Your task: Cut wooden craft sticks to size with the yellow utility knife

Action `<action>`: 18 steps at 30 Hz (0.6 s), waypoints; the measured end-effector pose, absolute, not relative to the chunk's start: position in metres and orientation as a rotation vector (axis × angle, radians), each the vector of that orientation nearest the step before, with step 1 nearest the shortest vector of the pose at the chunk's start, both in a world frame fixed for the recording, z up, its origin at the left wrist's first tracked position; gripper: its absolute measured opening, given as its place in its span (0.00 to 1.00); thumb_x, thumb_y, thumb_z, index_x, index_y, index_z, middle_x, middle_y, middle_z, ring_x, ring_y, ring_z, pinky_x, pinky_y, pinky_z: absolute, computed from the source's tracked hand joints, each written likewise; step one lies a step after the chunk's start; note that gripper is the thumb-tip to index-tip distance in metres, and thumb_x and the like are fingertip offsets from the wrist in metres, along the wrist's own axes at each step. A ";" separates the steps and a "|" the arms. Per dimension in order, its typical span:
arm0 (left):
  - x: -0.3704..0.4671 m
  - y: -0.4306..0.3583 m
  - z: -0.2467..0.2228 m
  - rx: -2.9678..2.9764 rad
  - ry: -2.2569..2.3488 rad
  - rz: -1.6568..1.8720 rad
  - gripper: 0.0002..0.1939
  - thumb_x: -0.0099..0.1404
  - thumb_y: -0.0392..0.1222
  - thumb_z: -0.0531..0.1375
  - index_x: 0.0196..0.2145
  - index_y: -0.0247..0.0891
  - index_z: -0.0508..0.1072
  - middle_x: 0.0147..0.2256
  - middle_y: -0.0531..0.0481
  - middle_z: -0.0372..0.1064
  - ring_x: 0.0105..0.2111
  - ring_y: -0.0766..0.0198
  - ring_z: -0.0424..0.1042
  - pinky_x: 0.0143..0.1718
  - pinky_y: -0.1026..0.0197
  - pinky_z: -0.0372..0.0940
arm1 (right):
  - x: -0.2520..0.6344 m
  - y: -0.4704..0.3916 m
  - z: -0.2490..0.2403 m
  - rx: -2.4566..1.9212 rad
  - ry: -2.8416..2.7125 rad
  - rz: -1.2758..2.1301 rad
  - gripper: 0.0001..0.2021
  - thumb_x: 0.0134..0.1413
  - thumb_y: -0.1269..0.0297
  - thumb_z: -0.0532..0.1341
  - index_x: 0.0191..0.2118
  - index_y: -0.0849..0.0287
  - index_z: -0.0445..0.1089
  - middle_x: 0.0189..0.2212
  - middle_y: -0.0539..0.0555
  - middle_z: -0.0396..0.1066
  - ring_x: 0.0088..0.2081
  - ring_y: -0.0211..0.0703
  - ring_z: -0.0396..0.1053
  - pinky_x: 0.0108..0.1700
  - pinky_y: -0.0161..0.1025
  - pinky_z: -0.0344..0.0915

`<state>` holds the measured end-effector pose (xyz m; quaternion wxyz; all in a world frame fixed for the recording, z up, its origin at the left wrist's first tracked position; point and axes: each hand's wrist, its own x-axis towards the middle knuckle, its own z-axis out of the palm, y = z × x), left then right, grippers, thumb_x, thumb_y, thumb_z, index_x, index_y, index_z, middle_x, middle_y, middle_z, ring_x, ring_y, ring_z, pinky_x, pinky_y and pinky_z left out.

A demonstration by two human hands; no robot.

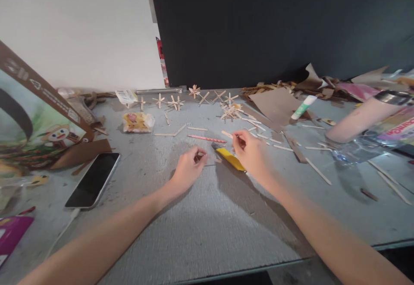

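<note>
My right hand (249,152) pinches a short wooden craft stick (227,134) that points out to the left from its fingertips. Just below that hand, a yellow utility knife (230,159) lies on the table. My left hand (190,164) rests low over the table with curled fingers; whatever they hold, if anything, is hidden. Beside its fingertips lies a thin sliver (211,164). Between and beyond the hands is a red patterned pencil (207,139). Farther back stand several star shapes made of crossed craft sticks (194,91), with a pile of them (231,111) to their right.
A phone (93,180) on a cable and a printed bag (42,117) are at left. A wrapped snack (138,122) sits at back left. At right are cardboard (274,106), a glue stick (304,107), a pink bottle (359,117) and loose sticks (318,170). A dark panel (274,26) rises behind.
</note>
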<state>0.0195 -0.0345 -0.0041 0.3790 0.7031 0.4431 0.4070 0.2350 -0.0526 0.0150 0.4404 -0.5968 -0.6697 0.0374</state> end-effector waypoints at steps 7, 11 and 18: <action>0.019 -0.032 -0.009 2.329 1.285 0.764 0.07 0.68 0.33 0.60 0.32 0.39 0.73 0.38 0.45 0.74 0.46 0.50 0.71 0.50 0.46 0.64 | 0.269 -0.023 -0.011 -1.747 -1.812 0.097 0.08 0.66 0.67 0.56 0.38 0.56 0.73 0.28 0.54 0.76 0.28 0.48 0.73 0.32 0.40 0.63; 0.022 -0.046 0.001 2.507 1.391 0.716 0.09 0.73 0.33 0.55 0.42 0.39 0.76 0.45 0.42 0.74 0.48 0.50 0.70 0.50 0.47 0.65 | 0.267 -0.024 -0.008 -1.735 -1.808 -0.044 0.06 0.63 0.66 0.59 0.39 0.58 0.73 0.42 0.64 0.76 0.46 0.58 0.73 0.44 0.47 0.67; 0.040 -0.106 0.004 2.897 1.536 0.425 0.22 0.73 0.38 0.57 0.62 0.35 0.72 0.52 0.32 0.74 0.51 0.39 0.72 0.52 0.39 0.66 | 0.242 -0.048 0.003 -1.762 -2.002 0.086 0.15 0.64 0.49 0.64 0.44 0.57 0.71 0.35 0.58 0.76 0.37 0.53 0.75 0.37 0.43 0.65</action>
